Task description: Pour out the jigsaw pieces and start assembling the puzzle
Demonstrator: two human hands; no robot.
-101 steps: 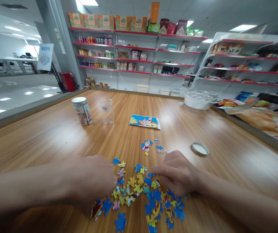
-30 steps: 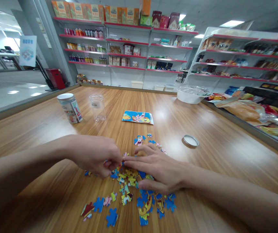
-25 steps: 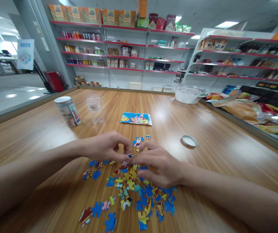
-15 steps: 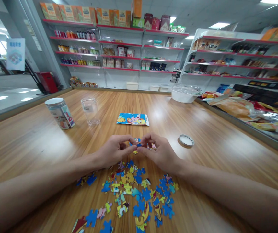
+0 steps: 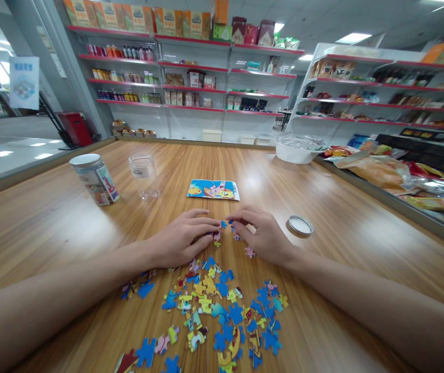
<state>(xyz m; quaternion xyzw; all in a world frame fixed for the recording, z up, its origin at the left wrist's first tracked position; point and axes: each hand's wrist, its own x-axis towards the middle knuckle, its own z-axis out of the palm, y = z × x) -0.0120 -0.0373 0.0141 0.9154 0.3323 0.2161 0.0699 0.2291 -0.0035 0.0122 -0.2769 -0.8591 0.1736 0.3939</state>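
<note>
My left hand point(image 5: 185, 235) lies low over the table with its fingers stretched out, fingertips on a few joined jigsaw pieces point(image 5: 217, 236). Opposite it, my right hand point(image 5: 263, 233) is curled, thumb and index finger closed on a small blue jigsaw piece point(image 5: 230, 222). More pieces are partly hidden under the right hand, and a pink piece point(image 5: 250, 252) lies just below it. Nearer to me, many loose blue and yellow jigsaw pieces point(image 5: 235, 312) are scattered. Beyond the hands lies a picture card point(image 5: 213, 189) with a cartoon on blue.
On the left stand a labelled can point(image 5: 95, 178) with a lid and a clear jar point(image 5: 144, 178). A round silver lid point(image 5: 300, 225) lies to the right. Farther back are a white bowl point(image 5: 297, 151) and packaged snacks point(image 5: 377, 168). Stocked shelves point(image 5: 191, 65) line the far wall.
My hands have moved apart from their meeting point above the pieces. The left fingers have straightened and flattened. A small gap now shows between the pieces at each hand.
</note>
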